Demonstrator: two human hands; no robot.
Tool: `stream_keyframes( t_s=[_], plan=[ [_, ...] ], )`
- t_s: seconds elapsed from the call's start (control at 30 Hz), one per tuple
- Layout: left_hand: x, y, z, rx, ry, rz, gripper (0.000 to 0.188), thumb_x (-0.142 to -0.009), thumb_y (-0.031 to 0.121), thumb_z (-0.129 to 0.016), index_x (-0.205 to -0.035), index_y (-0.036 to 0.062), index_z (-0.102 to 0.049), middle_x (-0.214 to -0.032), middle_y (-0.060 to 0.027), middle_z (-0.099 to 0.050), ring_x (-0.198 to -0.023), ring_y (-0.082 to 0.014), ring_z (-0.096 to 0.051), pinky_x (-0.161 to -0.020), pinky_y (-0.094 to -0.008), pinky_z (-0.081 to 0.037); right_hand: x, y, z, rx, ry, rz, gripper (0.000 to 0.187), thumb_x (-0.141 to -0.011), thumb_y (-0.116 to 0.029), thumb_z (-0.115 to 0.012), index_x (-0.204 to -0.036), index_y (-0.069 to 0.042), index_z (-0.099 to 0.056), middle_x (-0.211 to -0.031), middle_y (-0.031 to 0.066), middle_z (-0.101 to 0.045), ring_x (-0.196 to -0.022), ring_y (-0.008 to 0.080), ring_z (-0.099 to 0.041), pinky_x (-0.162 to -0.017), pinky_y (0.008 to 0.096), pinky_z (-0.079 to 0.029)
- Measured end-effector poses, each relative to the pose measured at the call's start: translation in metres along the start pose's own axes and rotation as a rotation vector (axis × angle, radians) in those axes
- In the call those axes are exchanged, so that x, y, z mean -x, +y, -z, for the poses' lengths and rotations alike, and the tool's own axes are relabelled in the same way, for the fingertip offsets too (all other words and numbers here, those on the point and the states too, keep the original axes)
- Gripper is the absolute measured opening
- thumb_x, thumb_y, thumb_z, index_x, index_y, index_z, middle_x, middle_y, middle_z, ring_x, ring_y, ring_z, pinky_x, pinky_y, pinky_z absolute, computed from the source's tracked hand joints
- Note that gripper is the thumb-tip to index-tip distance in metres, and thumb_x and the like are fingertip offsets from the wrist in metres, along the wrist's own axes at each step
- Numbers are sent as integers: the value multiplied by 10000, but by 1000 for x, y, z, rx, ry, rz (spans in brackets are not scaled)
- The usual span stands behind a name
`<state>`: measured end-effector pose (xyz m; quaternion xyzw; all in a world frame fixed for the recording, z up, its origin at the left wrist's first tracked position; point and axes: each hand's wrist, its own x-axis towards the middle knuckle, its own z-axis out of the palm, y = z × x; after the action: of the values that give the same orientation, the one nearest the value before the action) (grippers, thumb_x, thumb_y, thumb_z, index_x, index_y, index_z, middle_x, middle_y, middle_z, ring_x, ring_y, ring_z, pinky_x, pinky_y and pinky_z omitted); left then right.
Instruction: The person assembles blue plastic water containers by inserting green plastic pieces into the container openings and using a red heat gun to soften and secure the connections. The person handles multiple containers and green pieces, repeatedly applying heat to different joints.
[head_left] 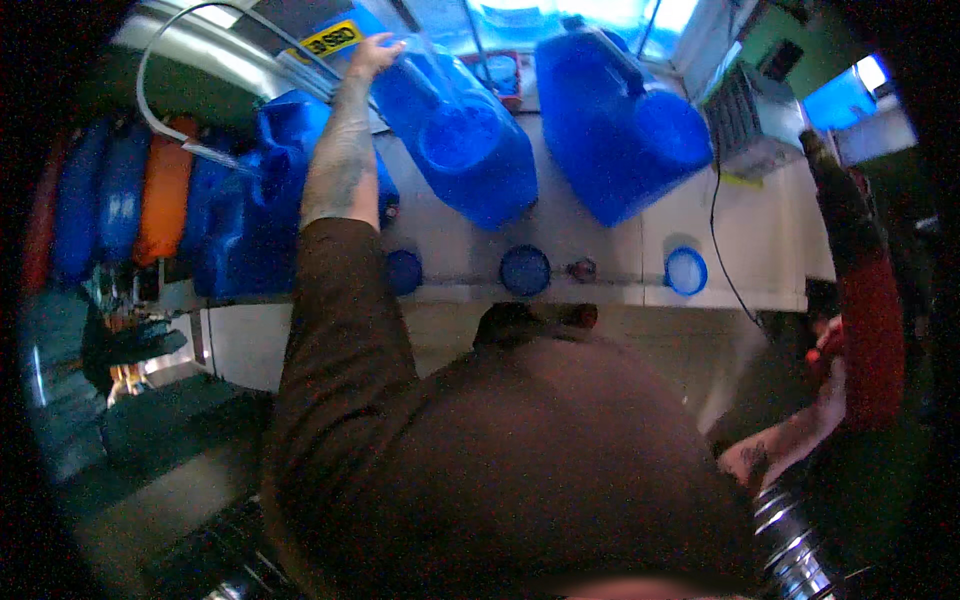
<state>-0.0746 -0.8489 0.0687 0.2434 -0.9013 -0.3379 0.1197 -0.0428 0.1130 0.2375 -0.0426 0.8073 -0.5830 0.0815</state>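
Observation:
My left arm reaches forward to the far edge of the counter. My left hand [372,58] is at the upper end of a large blue jug [510,180], fingers apart and stretched to the right; it seems to rest on the jug or just beside it. The jug lies tilted, its wide round opening [460,133] toward me. To its right lies a second blue jug [600,150], placed much the same way. Down at the far right, my right hand [828,345] is low beside the counter, closed around something small and red, too blurred to name.
Blue round lids [525,270] and another lid [686,270] lie along the counter's front edge [620,292]. More blue containers [240,220] and an orange one [163,205] stand left. A curved hose [145,75] arches there. A grey metal box [760,120] with a hanging cable [713,220] stands right.

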Motion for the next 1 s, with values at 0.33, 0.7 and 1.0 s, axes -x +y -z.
stream_keyframes(
  t_s=[0.33,0.7,1.0],
  plan=[
    [201,162,31,353,624,-624,370,-868,188,-636,-1200,39,-573,-1196,-178,-578,-1114,-309,-550,-958,-395,-434,47,-56,-178,-678,-614,319,599,-766,-423,-722,-1140,-6,-507,-997,102,-562,-965,245,-563,-882,475,-476],
    [209,-84,250,528,741,11,326,-915,235,-571,-1156,15,-579,-1035,-79,-645,-924,-150,-591,-812,-286,-462,67,-142,-507,-423,-541,46,557,-868,-469,-607,-1173,-11,-521,-983,128,-644,-832,226,-645,-690,354,-521],
    [126,-154,228,361,256,235,787,-720,388,-792,-1321,-18,-487,-1253,-229,-564,-1147,-279,-551,-953,-367,-441,-16,-197,-696,-388,-712,43,535,-891,-466,-601,-1188,-30,-513,-951,126,-667,-818,223,-659,-651,344,-511]
  ],
)
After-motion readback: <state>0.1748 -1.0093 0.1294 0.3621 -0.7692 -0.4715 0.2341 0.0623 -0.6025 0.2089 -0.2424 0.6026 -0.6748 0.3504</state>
